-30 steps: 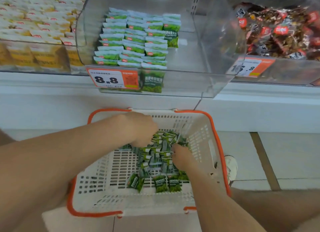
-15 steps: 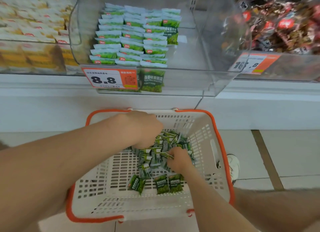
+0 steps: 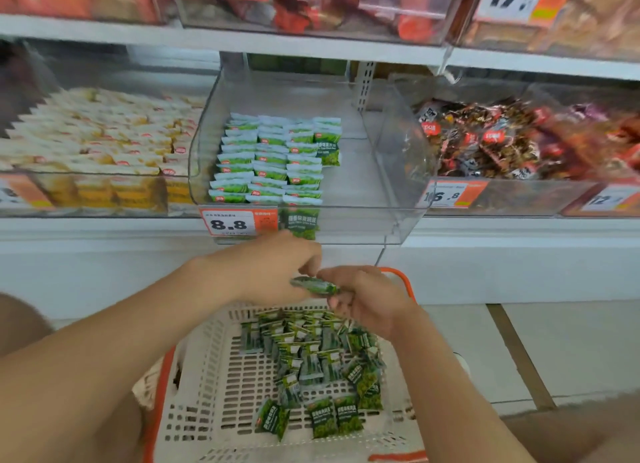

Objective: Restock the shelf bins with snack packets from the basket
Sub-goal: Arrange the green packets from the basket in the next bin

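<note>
A white basket (image 3: 214,393) with orange rim sits on the floor below me, holding several green snack packets (image 3: 311,358) piled toward its right side. Above the basket, my left hand (image 3: 273,268) and my right hand (image 3: 367,300) meet and together grip a small bunch of green packets (image 3: 317,286). Just ahead is a clear shelf bin (image 3: 391,172) with a 8.8 price tag (image 3: 230,223). Rows of the same green packets (image 3: 273,158) fill the bin's left half; its right half is bare.
A bin of yellow-white packets (image 3: 104,144) stands to the left, a bin of dark red-brown packets (image 3: 502,140) to the right. An upper shelf (image 3: 277,40) carries red goods. My shoe (image 3: 462,365) rests on the tiled floor right of the basket.
Both hands have risen out of the basket with a bunch of green packets held between them. My view has tilted up toward the shelves.
</note>
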`<state>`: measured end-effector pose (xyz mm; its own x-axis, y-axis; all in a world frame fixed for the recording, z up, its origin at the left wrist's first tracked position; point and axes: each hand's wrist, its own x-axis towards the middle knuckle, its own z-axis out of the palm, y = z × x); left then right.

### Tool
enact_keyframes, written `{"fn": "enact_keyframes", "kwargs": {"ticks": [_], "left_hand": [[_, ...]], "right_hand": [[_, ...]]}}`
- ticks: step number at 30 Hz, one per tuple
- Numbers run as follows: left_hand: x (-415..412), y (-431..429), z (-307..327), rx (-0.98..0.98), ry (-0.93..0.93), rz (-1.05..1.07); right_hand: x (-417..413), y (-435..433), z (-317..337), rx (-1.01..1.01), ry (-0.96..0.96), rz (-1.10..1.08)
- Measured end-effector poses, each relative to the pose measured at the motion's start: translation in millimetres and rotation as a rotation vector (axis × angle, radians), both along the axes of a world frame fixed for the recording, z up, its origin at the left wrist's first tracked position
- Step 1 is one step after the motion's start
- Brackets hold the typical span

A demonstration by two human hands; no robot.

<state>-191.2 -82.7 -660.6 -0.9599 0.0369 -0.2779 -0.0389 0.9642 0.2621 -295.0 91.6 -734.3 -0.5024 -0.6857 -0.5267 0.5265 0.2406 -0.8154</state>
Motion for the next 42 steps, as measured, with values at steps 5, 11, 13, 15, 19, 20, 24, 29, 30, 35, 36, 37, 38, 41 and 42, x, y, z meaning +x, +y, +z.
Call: {"fn": "enact_keyframes", "kwargs": {"ticks": [5,11,13,15,19,20,24,29,30,35,36,37,38,41,42], "left_hand": [[8.9,-10.0,42.3,0.489,0.22,0.21],[11.6,-13.7,63.9,0.894,0.293,0.435],[10.8,-13.4,65.3,0.928,0.31,0.43],[8.6,-12.5,65.6,0.938,0.323,0.458],[1.7,-15.4,65.6,0.885,0.384,0.479],[-0.6,-16.5,65.3,0.856,0.419,0.468],[-13.1,-25.5,56.2,0.508,0.584,0.44],[-28.9,-38.5,36.3,-0.17,0.546,0.328],[-32.1,-40.1,34.9,-0.204,0.503,0.308],[-43.7,-50.1,29.3,-0.179,0.289,0.204],[-44.9,-51.1,28.5,-0.161,0.258,0.203],[-45.4,-51.8,27.9,-0.142,0.232,0.203],[-45.8,-52.2,27.6,-0.125,0.214,0.203],[-45.7,-54.3,27.8,-0.103,0.208,0.194],[-45.4,-54.2,27.8,-0.104,0.21,0.188]], "right_hand": [[17.4,-1.7,72.2,-0.02,0.342,0.051],[16.5,-12.2,91.3,-0.201,0.655,-0.161],[15.3,-14.6,93.0,-0.237,0.626,-0.203],[15.1,-16.1,94.3,-0.255,0.618,-0.205],[12.0,-19.3,102.6,-0.24,0.687,-0.189],[9.7,-21.4,105.6,-0.226,0.73,-0.2],[-15.7,-37.0,112.3,-0.107,0.976,-0.437],[-77.7,-71.3,119.8,0.253,1.172,-0.395],[-92.9,-82.0,117.2,0.309,1.169,-0.339],[-146.3,-130.1,97.6,0.653,1.193,-0.065],[-152.0,-136.6,95.1,0.701,1.198,-0.026],[-156.4,-143.1,92.5,0.731,1.211,0.006],[-160.4,-149.7,90.1,0.746,1.23,0.03],[-165.7,-165.6,84.0,0.784,1.264,0.028],[-166.2,-167.7,82.9,0.795,1.266,-0.001]]}}
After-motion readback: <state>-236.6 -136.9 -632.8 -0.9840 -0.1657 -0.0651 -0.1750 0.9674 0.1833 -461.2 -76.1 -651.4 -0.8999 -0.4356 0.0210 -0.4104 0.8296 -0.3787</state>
